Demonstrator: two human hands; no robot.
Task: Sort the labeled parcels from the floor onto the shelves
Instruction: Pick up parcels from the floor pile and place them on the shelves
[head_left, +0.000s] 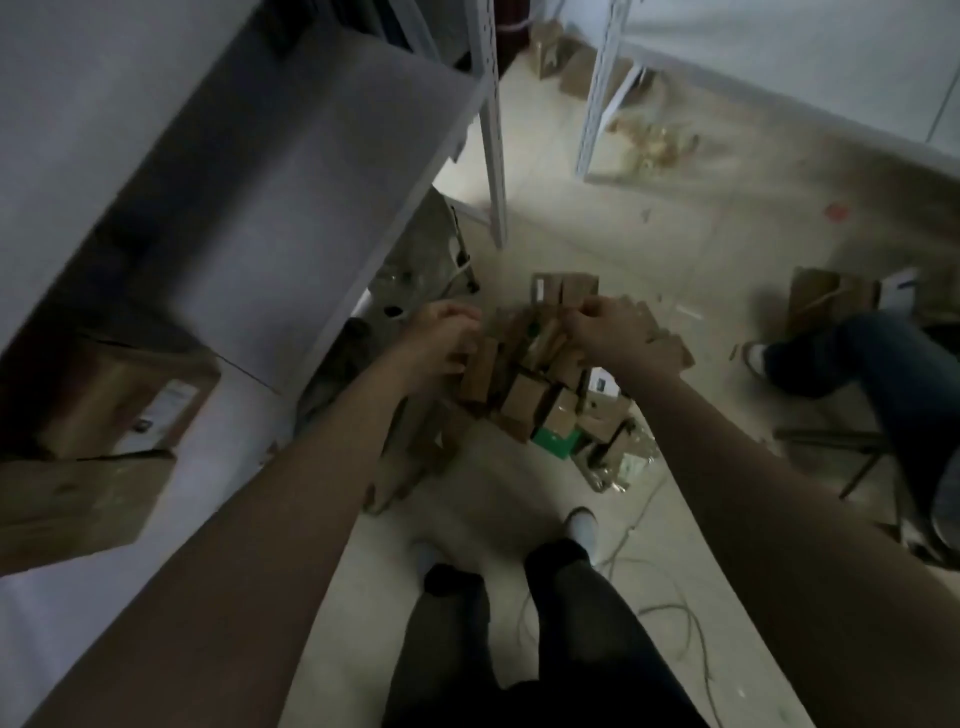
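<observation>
A heap of small brown cardboard parcels (535, 395) lies on the floor ahead of my feet, some with white labels. My left hand (441, 338) reaches down at the heap's left side, its fingers curled round a small brown parcel (475, 376). At the heap's top right, my right hand (608, 332) has its fingers curled on another brown parcel (667, 345). Motion blur hides the exact grip. A grey metal shelf (249, 171) stands at my left, and two larger labeled parcels (114, 410) sit on its lower level.
A second grey shelf (779, 67) stands at the back right, with boxes under it. Another person's leg (857, 374) and a chair are at the right. A flat carton (831, 296) lies beyond them. Loose cables (675, 613) trail by my feet, and a green box (556, 441) lies under the heap.
</observation>
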